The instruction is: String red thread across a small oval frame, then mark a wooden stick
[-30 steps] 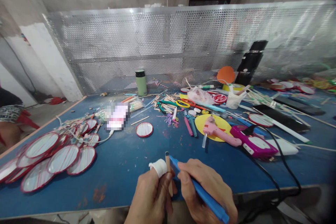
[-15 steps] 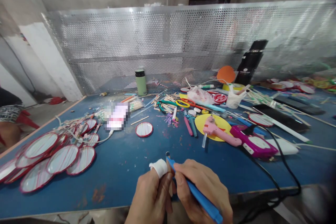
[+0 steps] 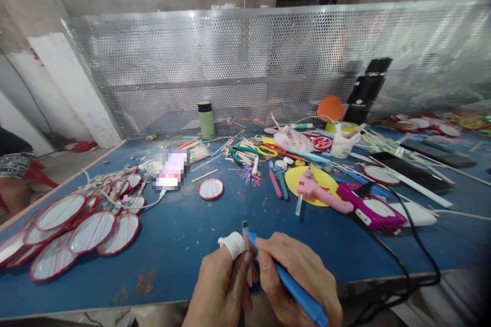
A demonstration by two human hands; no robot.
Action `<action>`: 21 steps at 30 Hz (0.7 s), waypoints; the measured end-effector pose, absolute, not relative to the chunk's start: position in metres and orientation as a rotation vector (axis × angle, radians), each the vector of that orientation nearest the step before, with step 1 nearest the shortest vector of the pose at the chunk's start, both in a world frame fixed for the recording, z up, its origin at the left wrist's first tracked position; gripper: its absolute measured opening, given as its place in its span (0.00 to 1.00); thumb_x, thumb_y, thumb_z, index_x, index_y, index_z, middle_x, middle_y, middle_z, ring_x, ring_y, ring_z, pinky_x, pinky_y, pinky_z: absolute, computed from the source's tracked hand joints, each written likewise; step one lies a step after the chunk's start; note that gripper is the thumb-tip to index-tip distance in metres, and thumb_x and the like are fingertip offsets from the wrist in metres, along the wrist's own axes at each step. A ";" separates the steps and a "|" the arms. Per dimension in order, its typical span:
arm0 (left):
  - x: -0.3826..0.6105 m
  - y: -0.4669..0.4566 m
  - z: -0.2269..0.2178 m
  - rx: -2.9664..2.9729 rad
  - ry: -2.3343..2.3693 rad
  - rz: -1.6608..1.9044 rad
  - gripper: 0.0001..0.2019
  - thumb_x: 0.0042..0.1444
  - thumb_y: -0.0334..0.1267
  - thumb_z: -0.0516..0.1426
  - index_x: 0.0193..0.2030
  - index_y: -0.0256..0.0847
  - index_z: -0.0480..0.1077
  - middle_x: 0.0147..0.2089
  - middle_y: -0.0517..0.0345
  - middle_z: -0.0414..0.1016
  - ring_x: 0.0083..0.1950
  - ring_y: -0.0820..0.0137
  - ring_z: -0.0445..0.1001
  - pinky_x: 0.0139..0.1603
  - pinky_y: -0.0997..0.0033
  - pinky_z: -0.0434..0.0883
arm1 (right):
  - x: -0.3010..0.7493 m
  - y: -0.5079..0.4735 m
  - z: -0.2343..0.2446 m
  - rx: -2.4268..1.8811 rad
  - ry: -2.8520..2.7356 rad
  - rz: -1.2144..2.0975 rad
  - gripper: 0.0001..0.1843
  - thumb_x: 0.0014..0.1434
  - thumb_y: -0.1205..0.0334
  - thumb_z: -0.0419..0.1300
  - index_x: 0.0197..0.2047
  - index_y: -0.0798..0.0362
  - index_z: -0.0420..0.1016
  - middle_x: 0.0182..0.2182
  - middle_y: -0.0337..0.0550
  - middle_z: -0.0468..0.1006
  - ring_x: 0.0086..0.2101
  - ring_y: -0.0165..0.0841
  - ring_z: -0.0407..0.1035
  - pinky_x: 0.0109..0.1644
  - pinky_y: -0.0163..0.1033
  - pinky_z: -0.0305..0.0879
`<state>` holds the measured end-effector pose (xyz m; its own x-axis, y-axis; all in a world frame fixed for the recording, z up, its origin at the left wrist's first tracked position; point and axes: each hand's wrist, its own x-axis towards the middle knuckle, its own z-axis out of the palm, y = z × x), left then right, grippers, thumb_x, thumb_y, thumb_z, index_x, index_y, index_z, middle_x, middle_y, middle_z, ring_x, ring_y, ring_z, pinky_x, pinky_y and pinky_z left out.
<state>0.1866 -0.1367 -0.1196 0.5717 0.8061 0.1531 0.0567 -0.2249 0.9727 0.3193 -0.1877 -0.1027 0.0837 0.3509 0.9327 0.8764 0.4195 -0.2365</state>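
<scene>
My right hand (image 3: 299,281) grips a blue craft knife (image 3: 286,276) like a pen, its tip pointing up and left at the table's near edge. My left hand (image 3: 222,291) sits just beside it, fingers closed, with white tape wrapped round one fingertip (image 3: 232,244). It pinches a thin wooden stick, mostly hidden between the two hands, with only its dark tip (image 3: 244,224) showing by the knife point. Both hands hover over the near edge of the blue table (image 3: 176,245).
Several red-rimmed white discs (image 3: 76,225) are piled at the left, a single one (image 3: 210,188) lies mid-table. A pink glue gun (image 3: 320,191) on a yellow disc, a purple device (image 3: 372,212) with black cable, scissors, sticks, a green bottle (image 3: 206,120) and a perforated metal screen behind.
The wooden stick, plainly visible a second ago, has slid down between my hands. My right hand and the knife shifted slightly left toward the left hand.
</scene>
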 end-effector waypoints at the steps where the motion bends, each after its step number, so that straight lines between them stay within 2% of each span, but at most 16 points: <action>1: 0.187 -0.137 -0.120 1.662 0.734 0.821 0.16 0.67 0.48 0.53 0.35 0.39 0.71 0.19 0.65 0.65 0.17 0.76 0.66 0.20 0.82 0.61 | 0.319 -0.188 -0.103 -1.152 -1.498 -0.575 0.07 0.60 0.72 0.61 0.41 0.54 0.77 0.28 0.39 0.83 0.31 0.32 0.80 0.39 0.34 0.77; 15: 0.187 -0.137 -0.120 1.654 0.731 0.815 0.17 0.67 0.50 0.52 0.35 0.40 0.70 0.19 0.65 0.65 0.17 0.76 0.66 0.20 0.80 0.60 | 0.319 -0.188 -0.103 -1.158 -1.484 -0.565 0.08 0.60 0.72 0.61 0.42 0.53 0.78 0.29 0.39 0.83 0.30 0.33 0.80 0.38 0.34 0.78; 21: 0.186 -0.137 -0.120 1.678 0.726 0.826 0.16 0.68 0.47 0.52 0.34 0.39 0.70 0.19 0.65 0.65 0.17 0.77 0.65 0.21 0.81 0.60 | 0.320 -0.187 -0.106 -1.129 -1.510 -0.539 0.07 0.61 0.72 0.60 0.42 0.55 0.77 0.28 0.40 0.82 0.30 0.32 0.80 0.37 0.35 0.77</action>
